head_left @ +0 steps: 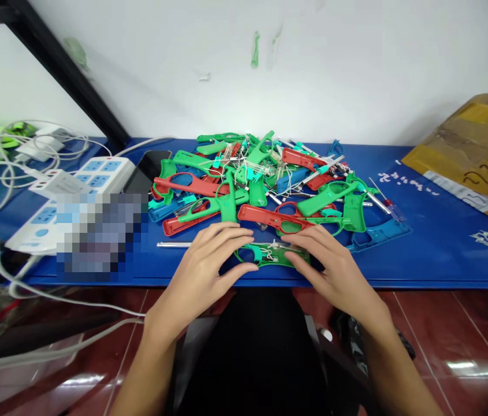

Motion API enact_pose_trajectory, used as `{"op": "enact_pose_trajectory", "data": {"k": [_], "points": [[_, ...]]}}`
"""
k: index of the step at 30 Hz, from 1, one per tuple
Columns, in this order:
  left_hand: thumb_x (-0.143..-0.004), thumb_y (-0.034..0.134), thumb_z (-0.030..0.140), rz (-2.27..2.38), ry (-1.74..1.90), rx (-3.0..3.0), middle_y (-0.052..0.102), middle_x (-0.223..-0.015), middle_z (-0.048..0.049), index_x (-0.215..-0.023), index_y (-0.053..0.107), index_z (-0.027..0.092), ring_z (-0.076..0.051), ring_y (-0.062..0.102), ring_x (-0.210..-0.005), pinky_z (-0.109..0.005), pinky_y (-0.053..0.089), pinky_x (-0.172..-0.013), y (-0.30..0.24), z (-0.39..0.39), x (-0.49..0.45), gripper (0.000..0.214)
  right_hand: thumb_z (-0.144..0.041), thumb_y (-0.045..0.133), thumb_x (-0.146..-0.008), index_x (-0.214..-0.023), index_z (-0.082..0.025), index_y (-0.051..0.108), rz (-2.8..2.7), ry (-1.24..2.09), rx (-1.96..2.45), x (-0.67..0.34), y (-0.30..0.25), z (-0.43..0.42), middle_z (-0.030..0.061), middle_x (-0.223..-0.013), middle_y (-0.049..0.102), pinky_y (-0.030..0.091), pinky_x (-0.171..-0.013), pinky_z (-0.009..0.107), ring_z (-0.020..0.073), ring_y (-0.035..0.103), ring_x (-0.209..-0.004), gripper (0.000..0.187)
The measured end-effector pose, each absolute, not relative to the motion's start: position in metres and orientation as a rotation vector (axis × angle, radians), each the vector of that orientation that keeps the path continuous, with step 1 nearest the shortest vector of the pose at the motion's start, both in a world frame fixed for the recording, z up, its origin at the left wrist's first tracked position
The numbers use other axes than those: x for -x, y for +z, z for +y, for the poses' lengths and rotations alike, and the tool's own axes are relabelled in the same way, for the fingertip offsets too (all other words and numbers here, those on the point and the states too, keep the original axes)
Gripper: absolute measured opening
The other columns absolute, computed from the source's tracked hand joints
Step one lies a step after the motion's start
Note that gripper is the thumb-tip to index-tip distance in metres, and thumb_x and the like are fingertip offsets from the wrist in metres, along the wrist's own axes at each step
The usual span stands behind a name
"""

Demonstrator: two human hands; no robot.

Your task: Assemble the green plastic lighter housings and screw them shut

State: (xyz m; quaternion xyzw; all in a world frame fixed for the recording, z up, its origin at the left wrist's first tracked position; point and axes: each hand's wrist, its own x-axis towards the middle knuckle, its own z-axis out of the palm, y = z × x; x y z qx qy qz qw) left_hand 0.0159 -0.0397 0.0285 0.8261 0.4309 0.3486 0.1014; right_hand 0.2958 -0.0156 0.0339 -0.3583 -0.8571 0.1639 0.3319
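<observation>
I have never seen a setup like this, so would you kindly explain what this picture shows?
There is no machine here: you see a person's bare left hand and right hand, filmed by a camera worn on the head, looking forward and down. On the blue table, both hands curve around an open green casing, apparently from a lighter; how firmly either grips is unclear. Behind lies a pile of red, green and blue casings, with a power strip at left and a cardboard box at right.
</observation>
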Motion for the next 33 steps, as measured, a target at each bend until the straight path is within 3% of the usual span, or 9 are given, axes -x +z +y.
{"op": "enact_pose_trajectory", "data": {"k": [8,22,29,33], "points": [[-0.100,0.083,0.035,1.319,1.035,-2.450,0.082,-0.127,-0.0071,-0.125,0.074,0.024,-0.029,0.069,-0.126,-0.047,0.054,-0.110,0.0260,-0.0399,-0.0181,0.029,-0.025,0.063,-0.114,-0.129,-0.025,0.073,-2.254,0.417,0.939,-0.2966,0.0337,-0.0158,0.0084,-0.119,0.077,0.058,-0.100,0.047,0.0249,0.069,-0.107,0.018],[-0.099,0.084,0.039,1.320,1.001,-2.520,0.082,-0.128,-0.0061,-0.120,0.075,0.023,-0.030,0.067,-0.130,-0.048,0.052,-0.112,0.0260,-0.0415,-0.0176,0.027,-0.023,0.062,-0.113,-0.128,-0.026,0.072,-2.237,0.422,0.951,-0.2965,0.0369,-0.0181,0.0082,-0.119,0.077,0.061,-0.099,0.045,0.0250,0.073,-0.109,0.018],[-0.094,0.088,0.044,1.293,1.082,-2.552,0.084,-0.130,-0.0061,-0.129,0.078,0.026,-0.032,0.071,-0.130,-0.052,0.053,-0.110,0.0208,-0.0424,-0.0128,0.041,-0.023,0.062,-0.114,-0.130,-0.026,0.072,-2.248,0.408,0.964,-0.2974,0.0351,-0.0175,0.0097,-0.121,0.077,0.063,-0.097,0.044,0.0253,0.074,-0.110,0.019],[-0.099,0.085,0.039,1.286,1.081,-2.554,0.085,-0.128,-0.0058,-0.130,0.078,0.027,-0.031,0.072,-0.129,-0.051,0.055,-0.107,0.0203,-0.0423,-0.0124,0.034,-0.025,0.061,-0.114,-0.130,-0.027,0.072,-2.242,0.417,0.975,-0.2977,0.0346,-0.0173,0.0101,-0.121,0.077,0.065,-0.097,0.046,0.0260,0.075,-0.110,0.019]]}}
